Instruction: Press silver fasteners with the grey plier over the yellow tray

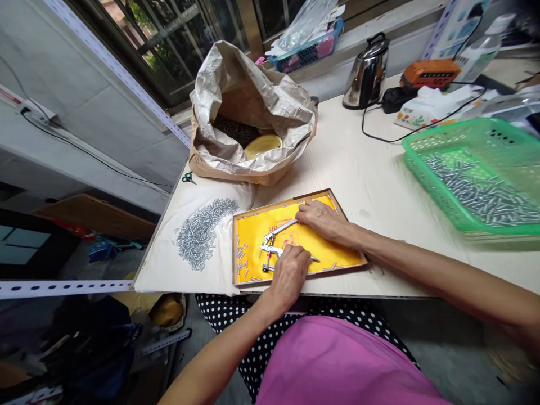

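Note:
A wooden-framed tray with a yellow lining (253, 233) lies at the table's near edge. On it rests a metal plier-like hand tool (274, 239). My left hand (289, 273) is closed around the tool's lower handle. My right hand (320, 216) lies on the yellow lining near the tool's upper handle, fingers bent down and pressed together; what they pinch is hidden. Several small metal pins (241, 261) lie scattered along the tray's left side.
A pile of metal pins (202, 230) sits on white cloth left of the tray. Behind stands a paper sack (253, 112) with a yellow bowl inside. A green basket (476, 169) of pins is at right. Kettle (367, 70), cable and small scissors (188, 178) lie farther back.

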{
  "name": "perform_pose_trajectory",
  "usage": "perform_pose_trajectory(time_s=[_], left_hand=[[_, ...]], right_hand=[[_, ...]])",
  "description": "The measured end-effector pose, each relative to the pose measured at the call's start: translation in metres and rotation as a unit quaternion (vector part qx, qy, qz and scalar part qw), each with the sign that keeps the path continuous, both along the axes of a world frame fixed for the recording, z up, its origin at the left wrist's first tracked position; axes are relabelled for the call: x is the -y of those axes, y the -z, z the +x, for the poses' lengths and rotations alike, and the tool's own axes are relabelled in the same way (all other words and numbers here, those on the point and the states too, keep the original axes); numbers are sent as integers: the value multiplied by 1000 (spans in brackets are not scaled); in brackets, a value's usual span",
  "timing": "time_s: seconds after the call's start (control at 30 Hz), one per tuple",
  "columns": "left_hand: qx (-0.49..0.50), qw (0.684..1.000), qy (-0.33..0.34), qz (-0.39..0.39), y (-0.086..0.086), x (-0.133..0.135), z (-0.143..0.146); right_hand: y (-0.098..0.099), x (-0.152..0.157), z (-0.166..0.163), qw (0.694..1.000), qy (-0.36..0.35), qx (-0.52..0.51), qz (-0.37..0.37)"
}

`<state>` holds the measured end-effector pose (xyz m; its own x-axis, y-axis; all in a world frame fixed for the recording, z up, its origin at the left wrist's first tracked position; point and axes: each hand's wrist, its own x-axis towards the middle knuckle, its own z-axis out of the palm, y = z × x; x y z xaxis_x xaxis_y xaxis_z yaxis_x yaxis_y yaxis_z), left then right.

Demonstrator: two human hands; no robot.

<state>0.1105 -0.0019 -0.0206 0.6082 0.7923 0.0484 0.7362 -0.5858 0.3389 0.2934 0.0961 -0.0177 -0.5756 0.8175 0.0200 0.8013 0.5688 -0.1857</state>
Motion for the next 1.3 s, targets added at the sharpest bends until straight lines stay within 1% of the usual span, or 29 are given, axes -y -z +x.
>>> perform_pose_trajectory(time_s=[0.1, 0.17, 0.2, 0.23, 0.3, 0.33, 0.37, 0.43, 0.53, 0.63, 0.73, 0.83, 0.9, 0.97, 1.07, 1.13, 1.23, 1.3], left_hand=[[58, 998, -10, -10, 1, 4, 2], [105, 994, -23, 8, -1, 5, -5], [119, 992, -45, 25, -2, 4, -10], [118, 989, -81, 42, -5, 3, -18], [68, 981, -174, 61, -11, -3, -35], [27, 974, -217, 55, -14, -8, -43], [-15, 967, -252, 38, -16, -13, -51], [-75, 954, -290, -16, -20, -24, -62], [-126, 942, -294, -104, -27, -35, -66], [-158, 937, -274, -151, -39, -41, -69], [-184, 933, -276, -138, -55, -47, -87], [-210, 915, -333, -84, -64, -61, -121], [-220, 894, -387, -42, -62, -75, -146], [-227, 874, -429, -14, -53, -89, -168], [-230, 860, -456, -11, -37, -107, -186], [-230, 860, -456, -16, -27, -115, -192], [-230, 868, -439, -24, -19, -120, -195], [-230, 877, -421, -28, -18, -120, -196]], right_hand=[[4, -3, -4, 999, 7, -11, 30], [8, -3, -4, 999, 4, -16, 38], [10, -2, -3, 999, 0, -18, 42], [12, -2, -1, 999, -4, -22, 46], [15, 0, 3, 998, -10, -31, 53], [15, 1, 6, 998, -12, -35, 54], [15, 2, 9, 998, -13, -37, 53], [12, 4, 14, 998, -13, -39, 47], [7, 8, 18, 998, -7, -49, 44], [9, 10, 19, 996, -16, -64, 59], [16, 9, 19, 993, -23, -79, 83], [25, 5, 19, 991, -23, -93, 98], [32, 2, 19, 989, -25, -103, 102], [38, -1, 20, 988, -27, -113, 101], [43, -2, 20, 989, -25, -111, 90], [38, 4, 16, 991, -9, -95, 91], [19, 25, 4, 991, 35, -72, 107], [7, 43, -9, 993, 28, -79, 78]])
